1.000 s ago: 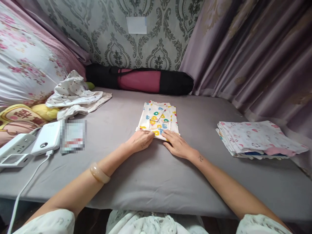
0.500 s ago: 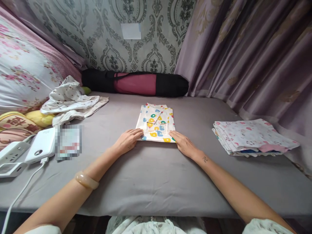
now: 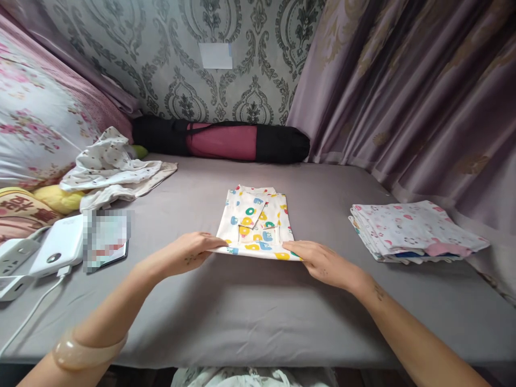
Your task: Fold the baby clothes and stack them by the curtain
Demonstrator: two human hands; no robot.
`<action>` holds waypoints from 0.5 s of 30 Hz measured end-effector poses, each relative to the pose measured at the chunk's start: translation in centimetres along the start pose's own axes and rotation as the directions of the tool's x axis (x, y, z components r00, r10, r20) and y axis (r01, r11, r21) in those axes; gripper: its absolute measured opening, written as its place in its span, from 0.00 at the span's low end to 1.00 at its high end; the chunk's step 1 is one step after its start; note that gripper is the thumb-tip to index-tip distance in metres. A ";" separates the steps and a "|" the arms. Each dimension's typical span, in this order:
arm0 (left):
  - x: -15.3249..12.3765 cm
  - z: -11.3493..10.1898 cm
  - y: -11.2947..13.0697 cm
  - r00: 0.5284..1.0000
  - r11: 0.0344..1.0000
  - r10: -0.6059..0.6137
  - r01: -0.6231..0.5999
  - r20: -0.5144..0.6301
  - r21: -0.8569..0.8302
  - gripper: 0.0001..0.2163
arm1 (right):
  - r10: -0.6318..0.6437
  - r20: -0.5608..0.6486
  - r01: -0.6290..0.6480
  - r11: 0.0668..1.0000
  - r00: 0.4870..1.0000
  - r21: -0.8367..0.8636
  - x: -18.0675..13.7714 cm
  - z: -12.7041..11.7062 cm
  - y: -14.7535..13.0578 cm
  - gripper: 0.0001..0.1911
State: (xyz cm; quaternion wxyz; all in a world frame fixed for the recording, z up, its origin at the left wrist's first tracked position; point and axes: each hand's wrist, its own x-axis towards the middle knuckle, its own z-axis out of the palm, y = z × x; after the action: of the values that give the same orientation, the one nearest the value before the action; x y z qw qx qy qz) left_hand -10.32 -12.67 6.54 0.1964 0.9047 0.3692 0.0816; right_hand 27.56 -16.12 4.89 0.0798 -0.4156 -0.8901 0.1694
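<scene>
A folded white shirt [image 3: 258, 220] with yellow, blue and green prints lies in the middle of the grey bed surface [image 3: 250, 317], its collar at the far end and its sleeves folded across it. My left hand [image 3: 197, 248] pinches the near left corner, thumb on top and fingers beneath. At the near right corner, my right hand [image 3: 320, 260] grips the cloth in the same way. The near edge is raised a little off the surface, while the far part rests on it. The fingertips under the cloth are hidden.
To the right sits a stack of folded clothes [image 3: 423, 231]. On the left are a crumpled white garment [image 3: 116, 166], a white power bank [image 3: 56, 244] with a cable, a phone [image 3: 108, 239] and a power strip [image 3: 16, 255]. A black-and-pink rolled bag [image 3: 221, 141] lies along the wall.
Both hands have gone from lying on the shirt's near corners to gripping them. The near edge has lifted and come closer to me.
</scene>
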 end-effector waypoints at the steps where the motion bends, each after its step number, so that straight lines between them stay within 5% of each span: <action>1: -0.2 -0.4 0.3 0.999 0.997 -0.038 0.039 0.013 -0.060 0.19 | 0.015 0.024 -0.016 0.999 1.000 0.036 -0.2 -0.6 -0.4 0.35; 5: 0.3 -1.4 0.4 0.971 0.923 -0.241 0.233 0.012 -0.307 0.16 | 0.115 0.019 -0.116 0.972 0.993 0.206 0.6 -2.7 -0.7 0.27; 9: 2.9 -0.9 -0.5 0.914 0.759 -0.363 0.178 -0.180 -0.627 0.17 | 0.326 -0.123 -0.256 0.884 0.937 0.391 3.5 -3.0 0.8 0.17; 12: 5.4 0.2 -1.8 0.818 0.675 -0.499 0.160 -0.287 -0.720 0.17 | 0.456 -0.258 -0.291 0.821 0.852 0.491 6.3 -1.9 2.8 0.15; 15: 8.2 1.2 -3.1 0.697 0.686 -0.629 0.290 -0.344 -0.667 0.14 | 0.567 -0.304 -0.407 0.793 0.765 0.454 9.3 -0.8 4.5 0.14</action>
State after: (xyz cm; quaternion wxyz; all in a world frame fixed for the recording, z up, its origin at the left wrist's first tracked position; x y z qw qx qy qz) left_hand -6.13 -5.27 4.16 0.3546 0.6104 0.5927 0.3878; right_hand 25.02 -6.07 3.99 0.2990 -0.6403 -0.6618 0.2502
